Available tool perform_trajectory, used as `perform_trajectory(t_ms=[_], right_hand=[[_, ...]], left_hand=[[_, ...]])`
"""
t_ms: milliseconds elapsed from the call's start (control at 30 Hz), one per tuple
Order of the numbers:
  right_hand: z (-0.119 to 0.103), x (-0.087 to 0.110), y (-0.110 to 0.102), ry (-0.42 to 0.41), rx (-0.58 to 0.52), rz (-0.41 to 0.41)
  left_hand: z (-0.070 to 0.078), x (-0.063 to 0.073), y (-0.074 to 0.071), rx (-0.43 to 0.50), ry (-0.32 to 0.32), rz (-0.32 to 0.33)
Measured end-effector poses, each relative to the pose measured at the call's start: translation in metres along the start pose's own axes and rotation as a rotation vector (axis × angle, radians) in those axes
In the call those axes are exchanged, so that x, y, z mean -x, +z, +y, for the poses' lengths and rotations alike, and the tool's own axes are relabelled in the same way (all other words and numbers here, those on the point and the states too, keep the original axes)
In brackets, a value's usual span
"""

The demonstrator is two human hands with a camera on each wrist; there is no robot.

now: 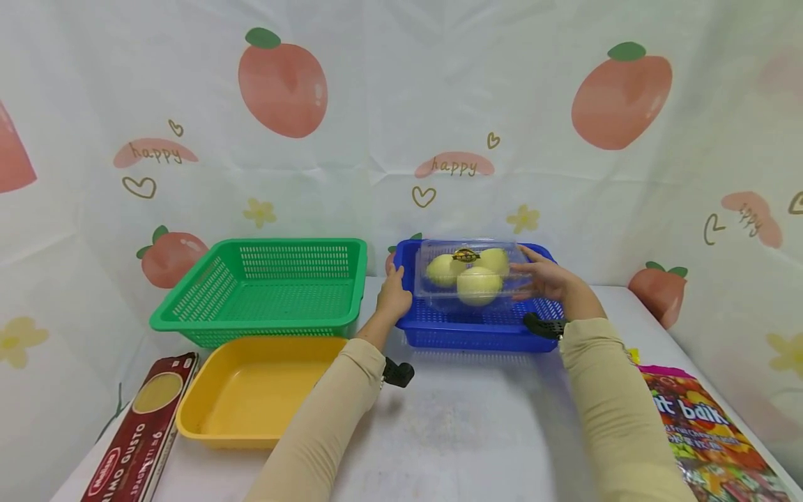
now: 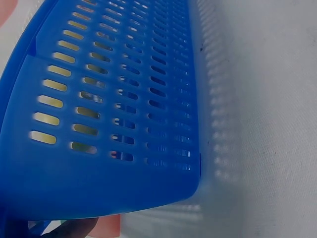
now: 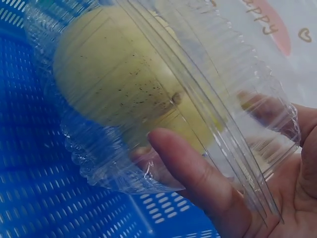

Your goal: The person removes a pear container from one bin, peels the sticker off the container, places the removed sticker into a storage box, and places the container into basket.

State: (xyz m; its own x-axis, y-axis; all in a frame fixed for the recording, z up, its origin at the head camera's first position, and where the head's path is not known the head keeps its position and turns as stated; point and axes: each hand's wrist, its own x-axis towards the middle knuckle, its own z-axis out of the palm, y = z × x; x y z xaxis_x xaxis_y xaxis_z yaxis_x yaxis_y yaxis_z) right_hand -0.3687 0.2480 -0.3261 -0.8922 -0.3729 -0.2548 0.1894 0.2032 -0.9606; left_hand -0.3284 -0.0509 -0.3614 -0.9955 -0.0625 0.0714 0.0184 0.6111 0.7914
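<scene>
A clear plastic clamshell box (image 1: 433,275) with three pale yellow fruits (image 1: 479,286) inside is over the blue basket (image 1: 479,339). My right hand (image 1: 548,275) grips the box by its right end. In the right wrist view, fingers (image 3: 190,166) spread along the clear plastic, and a dark-speckled fruit (image 3: 116,64) shows through it. My left hand (image 1: 394,296) holds the blue basket's left rim. The left wrist view is mostly the basket's slotted side (image 2: 104,119), with yellow showing through the slots; that hand is largely hidden there.
Left of the blue basket stands a green basket (image 1: 260,323), with a yellow tray (image 1: 245,390) in front of it. A dark red spaghetti box (image 1: 141,425) lies at the far left. At the right edge lies a colourful fruit-print bag (image 1: 709,432). A printed curtain (image 1: 401,104) hangs behind.
</scene>
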Motion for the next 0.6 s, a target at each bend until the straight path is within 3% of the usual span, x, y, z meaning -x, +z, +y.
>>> perform_trajectory(t_ms=[600], right_hand=[[-0.004, 0.026, -0.01, -0.045, -0.022, 0.032]], left_hand=[[0.001, 0.0, 0.0, 0.028, -0.022, 0.021]])
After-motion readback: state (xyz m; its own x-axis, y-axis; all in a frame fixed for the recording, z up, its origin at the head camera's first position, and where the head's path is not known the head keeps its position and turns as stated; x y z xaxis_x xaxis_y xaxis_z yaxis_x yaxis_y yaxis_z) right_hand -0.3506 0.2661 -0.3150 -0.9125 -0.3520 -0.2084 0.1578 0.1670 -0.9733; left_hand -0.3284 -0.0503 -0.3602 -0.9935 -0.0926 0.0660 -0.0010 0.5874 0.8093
